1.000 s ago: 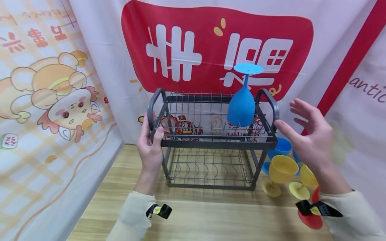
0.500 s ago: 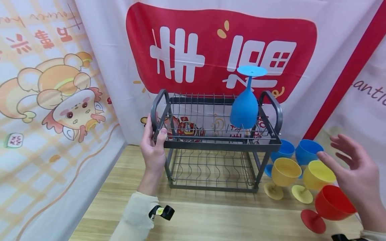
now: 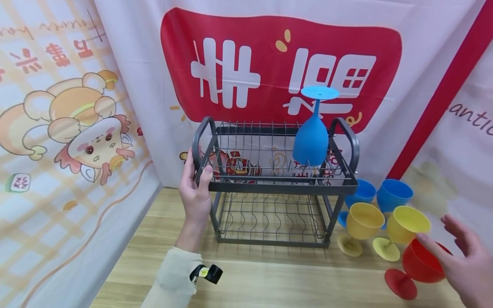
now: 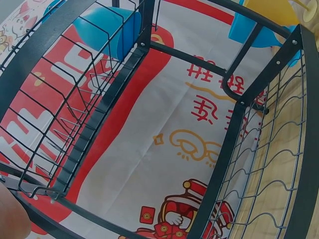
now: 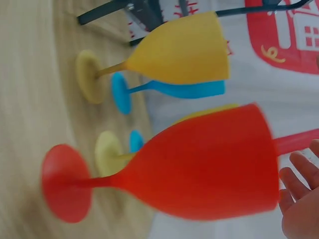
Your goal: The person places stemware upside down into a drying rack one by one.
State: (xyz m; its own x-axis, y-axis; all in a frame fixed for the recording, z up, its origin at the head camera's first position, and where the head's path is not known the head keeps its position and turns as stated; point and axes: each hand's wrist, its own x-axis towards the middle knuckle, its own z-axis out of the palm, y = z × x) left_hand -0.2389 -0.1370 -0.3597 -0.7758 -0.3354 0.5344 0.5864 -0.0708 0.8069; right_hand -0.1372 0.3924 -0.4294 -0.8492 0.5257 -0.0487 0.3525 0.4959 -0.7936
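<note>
A dark two-tier dish rack (image 3: 277, 188) stands on the wooden table. My left hand (image 3: 195, 199) grips its left end, thumb over the top rail and fingers behind the handle. Upside down on the upper tier rests a blue goblet (image 3: 311, 143), toward the right end. My right hand (image 3: 464, 261), partly cut off by the head view's edge, hovers by the rim of an upright red goblet (image 3: 421, 263) with fingers extended. In the right wrist view, those fingers (image 5: 299, 184) appear beside the red goblet's rim (image 5: 271, 154); whether they touch it I cannot tell.
Behind the red goblet stand an orange-yellow goblet (image 3: 363, 226), a yellow goblet (image 3: 408, 229) and two blue goblets (image 3: 394, 194), right of the rack. A printed cloth (image 3: 269, 25) hangs close behind it, and another cloth (image 3: 77, 205) borders the left side.
My right hand has moved away from the rack's right handle, rightward and down to the red goblet. The left hand keeps its grip on the rack, and the upturned blue goblet stays in place.
</note>
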